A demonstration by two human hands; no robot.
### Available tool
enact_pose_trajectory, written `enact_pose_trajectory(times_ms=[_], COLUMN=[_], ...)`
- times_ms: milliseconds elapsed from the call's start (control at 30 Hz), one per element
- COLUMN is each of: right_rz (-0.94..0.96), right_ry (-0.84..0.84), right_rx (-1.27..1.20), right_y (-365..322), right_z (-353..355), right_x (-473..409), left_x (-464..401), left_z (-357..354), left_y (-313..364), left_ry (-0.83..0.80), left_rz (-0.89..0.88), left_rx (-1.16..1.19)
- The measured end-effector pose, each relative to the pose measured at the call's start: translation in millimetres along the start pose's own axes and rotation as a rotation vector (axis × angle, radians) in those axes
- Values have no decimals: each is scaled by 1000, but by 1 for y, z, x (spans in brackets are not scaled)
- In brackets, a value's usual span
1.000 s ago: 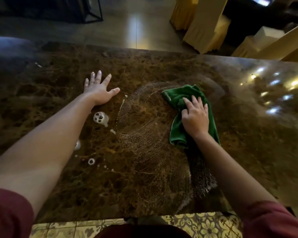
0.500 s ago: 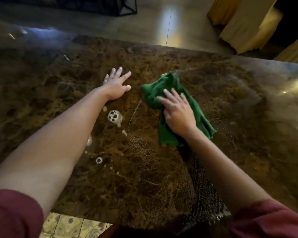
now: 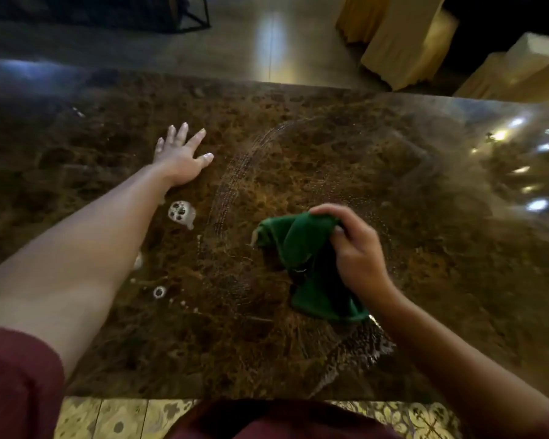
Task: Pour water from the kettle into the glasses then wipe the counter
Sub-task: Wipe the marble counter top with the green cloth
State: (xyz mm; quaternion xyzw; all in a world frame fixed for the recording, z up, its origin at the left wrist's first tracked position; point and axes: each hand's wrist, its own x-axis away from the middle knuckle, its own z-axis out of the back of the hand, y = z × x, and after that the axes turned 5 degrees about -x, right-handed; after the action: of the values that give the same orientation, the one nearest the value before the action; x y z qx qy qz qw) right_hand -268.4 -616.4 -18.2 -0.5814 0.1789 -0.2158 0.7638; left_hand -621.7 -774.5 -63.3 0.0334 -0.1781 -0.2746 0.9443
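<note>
Right hand (image 3: 358,251): mine, fingers now bunched round green cloth (image 3: 308,264), gripping it; half a second ago the palm lay flat on it, pushing far out across the table.
Cloth: pulled back toward me, gathered up; top fold lifted in my grip, lower end trails to the table (image 3: 425,280), contact there unclear.
Left hand (image 3: 181,156): mine, spread flat on the marble, holding nothing, same bracing spot as before.
Meaning: one wiping stroke looks finished, I'm regripping for another; wiping phase well along, not done.
Wet streaks (image 3: 232,198): curved arc between my hands, left by the cloth.
Foam blob (image 3: 180,212): just below left hand, unwiped; small bubble ring (image 3: 159,291) nearer me, also unwiped.
Cloth vs hands: in the right, well apart from the left, suds lie between.
Kettle, glasses: not in view.
</note>
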Motion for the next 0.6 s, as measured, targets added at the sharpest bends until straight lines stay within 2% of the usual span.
enact_pose_trajectory(times_ms=[133, 200, 233, 300, 367, 433, 467, 600], right_rz=[-164, -255, -293, -334, -280, -196, -204, -411], right_ry=[358, 440, 455, 460, 552, 610, 576, 383], right_rx=[-317, -332, -237, 198, 557, 634, 646, 860], right_y=[-32, -32, -23, -6, 3, 6, 8, 38], right_z=[36, 52, 59, 66, 65, 55, 47, 14], right_x=[-19, -27, -30, -26, -14, -2, 1, 1], left_x=[-1, 0, 0, 2, -1, -7, -10, -14], left_z=[-3, -5, -5, -6, -8, -12, -14, -17], left_y=[2, 2, 2, 2, 1, -6, -10, -16], left_ry=[10, 23, 30, 31, 30, 25, 19, -6], left_rz=[-3, -8, -10, -20, -37, -31, -18, -17], left_rx=[-5, -15, -12, -4, 0, 1, 2, 22])
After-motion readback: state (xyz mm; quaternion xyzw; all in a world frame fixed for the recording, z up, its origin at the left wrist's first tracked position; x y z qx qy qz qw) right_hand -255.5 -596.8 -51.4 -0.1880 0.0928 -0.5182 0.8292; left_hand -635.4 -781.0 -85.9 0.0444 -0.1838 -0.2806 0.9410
